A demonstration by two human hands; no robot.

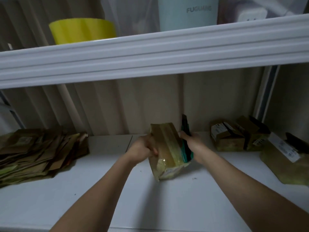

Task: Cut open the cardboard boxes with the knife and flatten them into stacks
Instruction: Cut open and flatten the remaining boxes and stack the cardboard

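Small brown taped cardboard box (167, 151) sits between both hands, over the middle of the white shelf board (150, 206). Its lower corner seems to touch or hang just above the board; can't tell which. Long axis runs from the near-lower end up and away toward the back wall, tilted slightly left at the top. The broad taped face points up toward the camera.

Left hand (142, 149) grips the box's left edge, fingers curled round it. Right hand (192, 144) is against the box's right side, wrapped round the teal-and-black utility knife (185, 136). The knife stands roughly parallel to the box's long axis, tip poking up past the box's far end; blade itself is not clear. Both hands are equally close to the box, touching it. The knife hand is on the right, so the cut likely starts from the right edge or the tape seam running lengthwise.

Relative to the box: the stack of flattened brown cardboard (38, 153) lies well to the left on the same board. The uncut brown boxes with white labels (234, 136) sit to the right, near the back wall, with another at the right edge.

Judgement: box is still unflattened, cutting step in hand; the left fingers sit close to the tape line, a slip risk.
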